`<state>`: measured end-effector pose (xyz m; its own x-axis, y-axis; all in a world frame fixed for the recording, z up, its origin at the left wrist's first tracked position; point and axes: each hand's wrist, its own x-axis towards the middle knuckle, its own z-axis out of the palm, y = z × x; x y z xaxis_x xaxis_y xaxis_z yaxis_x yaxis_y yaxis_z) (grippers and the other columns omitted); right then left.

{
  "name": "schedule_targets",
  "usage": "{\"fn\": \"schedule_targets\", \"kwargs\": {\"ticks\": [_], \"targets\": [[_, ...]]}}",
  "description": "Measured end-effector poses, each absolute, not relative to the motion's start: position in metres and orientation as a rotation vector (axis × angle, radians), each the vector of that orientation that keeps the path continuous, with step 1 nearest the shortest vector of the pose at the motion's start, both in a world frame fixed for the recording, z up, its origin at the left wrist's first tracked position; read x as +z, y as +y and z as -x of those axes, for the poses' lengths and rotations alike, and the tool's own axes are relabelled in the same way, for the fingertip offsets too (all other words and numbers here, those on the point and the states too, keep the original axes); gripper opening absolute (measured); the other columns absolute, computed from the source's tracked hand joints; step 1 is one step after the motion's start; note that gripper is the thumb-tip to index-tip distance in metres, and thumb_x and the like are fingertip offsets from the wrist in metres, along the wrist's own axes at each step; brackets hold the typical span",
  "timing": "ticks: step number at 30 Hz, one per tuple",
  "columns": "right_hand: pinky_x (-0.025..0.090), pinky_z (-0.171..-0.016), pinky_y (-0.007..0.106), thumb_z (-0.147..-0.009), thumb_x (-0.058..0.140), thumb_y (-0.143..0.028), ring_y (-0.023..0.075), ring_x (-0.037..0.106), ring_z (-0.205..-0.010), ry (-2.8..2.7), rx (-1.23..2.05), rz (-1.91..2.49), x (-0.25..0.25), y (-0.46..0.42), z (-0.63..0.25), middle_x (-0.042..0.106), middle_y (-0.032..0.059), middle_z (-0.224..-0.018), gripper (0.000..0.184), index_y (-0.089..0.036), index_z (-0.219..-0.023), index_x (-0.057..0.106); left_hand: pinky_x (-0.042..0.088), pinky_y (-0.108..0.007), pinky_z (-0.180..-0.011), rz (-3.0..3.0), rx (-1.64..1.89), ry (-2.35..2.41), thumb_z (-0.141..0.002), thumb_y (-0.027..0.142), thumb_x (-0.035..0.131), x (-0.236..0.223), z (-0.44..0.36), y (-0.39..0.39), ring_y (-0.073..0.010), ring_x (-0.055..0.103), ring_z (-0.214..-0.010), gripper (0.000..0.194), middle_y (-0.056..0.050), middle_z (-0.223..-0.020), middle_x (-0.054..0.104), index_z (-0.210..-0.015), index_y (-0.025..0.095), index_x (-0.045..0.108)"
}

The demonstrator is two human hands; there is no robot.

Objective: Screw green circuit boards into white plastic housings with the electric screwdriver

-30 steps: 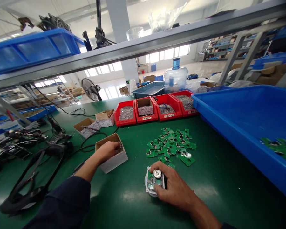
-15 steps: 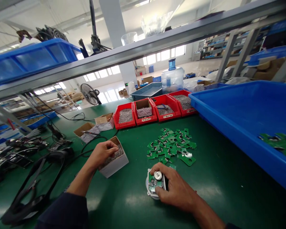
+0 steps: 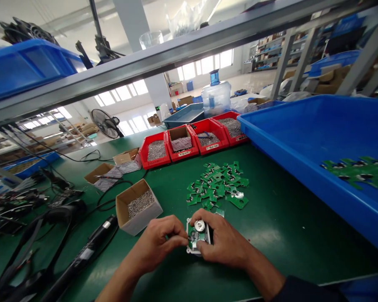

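My right hand grips a small white plastic housing with a green circuit board and a round metal part inside, just above the bench. My left hand is closed in a pinch, its fingertips touching the housing's left edge. Whatever sits between those fingertips is too small to make out. To the left of the housing stands an open cardboard box of tiny metal pieces that look like screws. Beyond the housing lies a loose heap of green circuit boards.
Red bins of small metal parts line the back. A big blue tray with more boards stands at right. A black electric screwdriver and a black headband-like strap lie at left. A metal shelf crosses overhead.
My left hand has come out of the cardboard box and moved right to the housing's edge. My right hand still holds the housing. The view has shifted slightly.
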<state>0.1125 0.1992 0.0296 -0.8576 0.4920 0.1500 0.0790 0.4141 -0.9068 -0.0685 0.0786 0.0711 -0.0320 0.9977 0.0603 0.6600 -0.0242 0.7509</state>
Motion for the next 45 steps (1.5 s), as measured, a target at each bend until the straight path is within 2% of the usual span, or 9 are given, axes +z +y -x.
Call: {"fn": "schedule_targets", "kwargs": {"ticks": [15, 20, 21, 23, 27, 30, 34, 42, 45], "targets": [[0.039, -0.064, 0.023, -0.064, 0.062, -0.013, 0.0128, 0.052, -0.068, -2.264, 1.411, 0.464, 0.029, 0.199, -0.112, 0.059, -0.0052, -0.079, 0.034, -0.023, -0.096, 0.061, 0.043, -0.023, -0.065, -2.054, 0.404, 1.868, -0.098, 0.031, 0.058, 0.087, 0.054, 0.078, -0.013, 0.065, -0.073, 0.017, -0.001, -0.085, 0.066, -0.089, 0.022, 0.07], [0.039, -0.063, 0.023, -0.064, 0.061, -0.013, 0.0126, 0.051, -0.067, -2.3, 1.425, 0.501, 0.031, 0.2, -0.113, 0.059, -0.0053, -0.078, 0.036, -0.024, -0.099, 0.061, 0.05, -0.026, -0.084, -2.003, 0.531, 2.151, -0.098, 0.043, 0.055, 0.109, 0.102, 0.078, -0.0183, 0.067, -0.094, 0.027, -0.004, -0.107, 0.07, -0.112, 0.027, 0.072], [0.039, -0.063, 0.023, -0.064, 0.06, -0.013, 0.0126, 0.051, -0.066, -2.309, 1.422, 0.511, 0.032, 0.2, -0.113, 0.059, -0.0053, -0.078, 0.037, -0.024, -0.099, 0.061, 0.05, -0.027, -0.087, -1.887, 0.558, 2.345, -0.097, 0.044, 0.055, 0.112, 0.12, 0.082, -0.0202, 0.067, -0.095, 0.028, -0.005, -0.107, 0.071, -0.106, 0.025, 0.073], [0.039, -0.063, 0.023, -0.063, 0.06, -0.014, 0.0126, 0.051, -0.065, -2.321, 1.414, 0.524, 0.033, 0.2, -0.114, 0.058, -0.0051, -0.077, 0.037, -0.024, -0.099, 0.061, 0.049, -0.03, -0.088, -1.537, 0.256, 2.646, -0.098, 0.042, 0.049, 0.114, 0.157, 0.093, -0.0224, 0.067, -0.095, 0.032, -0.006, -0.107, 0.073, -0.104, 0.023, 0.074], [0.038, -0.061, 0.023, -0.063, 0.06, -0.015, 0.0126, 0.051, -0.065, -2.323, 1.431, 0.533, 0.035, 0.2, -0.114, 0.058, -0.0049, -0.076, 0.036, -0.023, -0.098, 0.061, 0.05, -0.028, -0.077, -1.41, -0.008, 2.511, -0.082, 0.027, 0.068, 0.09, 0.205, 0.115, -0.0237, 0.071, -0.087, 0.013, -0.006, -0.093, 0.077, -0.09, 0.022, 0.078], [0.038, -0.06, 0.023, -0.063, 0.06, -0.015, 0.0123, 0.05, -0.064, -2.311, 1.439, 0.523, 0.037, 0.2, -0.115, 0.058, -0.005, -0.076, 0.036, -0.023, -0.098, 0.061, 0.051, -0.031, -0.078, -1.39, -0.083, 2.444, -0.081, 0.026, 0.07, 0.068, 0.211, 0.122, -0.0224, 0.071, -0.086, 0.014, -0.007, -0.093, 0.077, -0.091, 0.018, 0.076], [0.038, -0.06, 0.023, -0.062, 0.06, -0.014, 0.012, 0.05, -0.063, -2.309, 1.439, 0.532, 0.038, 0.2, -0.115, 0.057, -0.0053, -0.075, 0.037, -0.023, -0.098, 0.061, 0.051, -0.037, -0.086, -1.412, -0.084, 2.416, -0.088, 0.028, 0.066, 0.061, 0.21, 0.119, -0.0215, 0.069, -0.092, 0.019, -0.008, -0.103, 0.076, -0.1, 0.016, 0.074], [0.038, -0.061, 0.023, -0.064, 0.06, -0.015, 0.0127, 0.05, -0.064, -2.316, 1.446, 0.535, 0.036, 0.2, -0.115, 0.058, -0.0052, -0.076, 0.036, -0.024, -0.099, 0.062, 0.048, -0.03, -0.081, -1.387, 0.15, 2.505, -0.083, 0.026, 0.062, 0.066, 0.212, 0.113, -0.0255, 0.069, -0.092, 0.018, -0.007, -0.095, 0.078, -0.086, 0.021, 0.079], [0.038, -0.061, 0.023, -0.063, 0.061, -0.015, 0.0128, 0.05, -0.065, -2.315, 1.432, 0.536, 0.036, 0.2, -0.115, 0.058, -0.0055, -0.075, 0.037, -0.024, -0.099, 0.062, 0.051, -0.029, -0.078, -1.329, 0.343, 2.525, -0.084, 0.031, 0.06, 0.075, 0.205, 0.106, -0.0249, 0.07, -0.091, 0.022, -0.006, -0.093, 0.078, -0.09, 0.021, 0.078]]}}
